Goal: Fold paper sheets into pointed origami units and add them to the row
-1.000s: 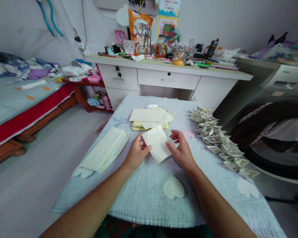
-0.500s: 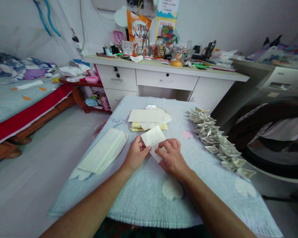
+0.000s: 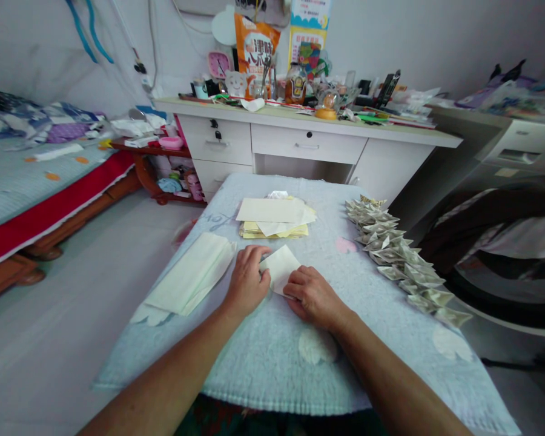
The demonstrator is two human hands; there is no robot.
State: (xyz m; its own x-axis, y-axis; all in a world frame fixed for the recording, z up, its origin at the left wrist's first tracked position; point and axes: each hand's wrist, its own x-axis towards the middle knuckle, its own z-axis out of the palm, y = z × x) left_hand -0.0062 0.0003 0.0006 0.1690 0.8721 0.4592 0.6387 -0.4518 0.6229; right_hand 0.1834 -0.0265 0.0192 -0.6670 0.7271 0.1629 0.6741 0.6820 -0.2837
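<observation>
A small cream sheet of paper [image 3: 280, 266] is between my hands, low over the cloth-covered table. My left hand [image 3: 249, 280] pinches its left edge between thumb and fingers. At its lower right edge, the curled fingers of my right hand [image 3: 312, 293] grip the paper and cover that corner. Just beyond lies a stack of cream and yellow paper [image 3: 272, 212]. To the left of my left hand rests a pile of long pale green sheets [image 3: 188, 272]. Several folded paper boats [image 3: 393, 254] stand in a slanting row on the right.
A pale blue cloth [image 3: 263, 363] covers the table. Behind it is a white desk [image 3: 306, 145] crowded with a honey-coloured jar [image 3: 295, 85], an orange bag [image 3: 255, 51] and small items. A bed [image 3: 49, 175] stands left, a washing machine [image 3: 518, 151] right.
The paper has come a little lower and nearer, and less of its length shows. My left fingers have moved up over its left edge; my right fingers have closed in at the lower right.
</observation>
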